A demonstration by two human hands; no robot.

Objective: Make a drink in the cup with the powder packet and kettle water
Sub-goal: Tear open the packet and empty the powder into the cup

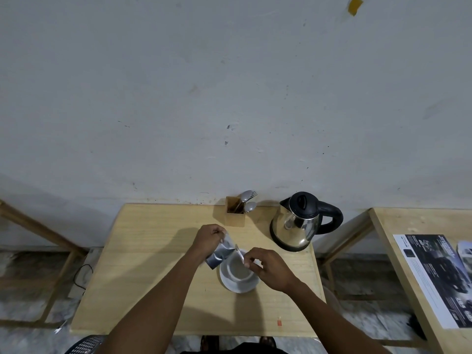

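Note:
A white cup (pixel 238 270) stands on a white saucer (pixel 238 286) near the middle of the wooden table (pixel 153 251). My left hand (pixel 208 237) pinches the upper end of a silvery powder packet (pixel 221 254), which hangs tilted just left of the cup. Over the cup's rim, my right hand (pixel 269 268) pinches a thin strip (pixel 240 255) torn from the packet's top. A steel kettle (pixel 297 226) with a black lid and handle stands at the back right of the table.
A wooden holder (pixel 235 212) with spoons and a fork stands against the wall behind the cup. A second table (pixel 398 251) on the right carries a printed sheet (pixel 434 277). A small red scrap (pixel 279 322) lies near the table's front edge.

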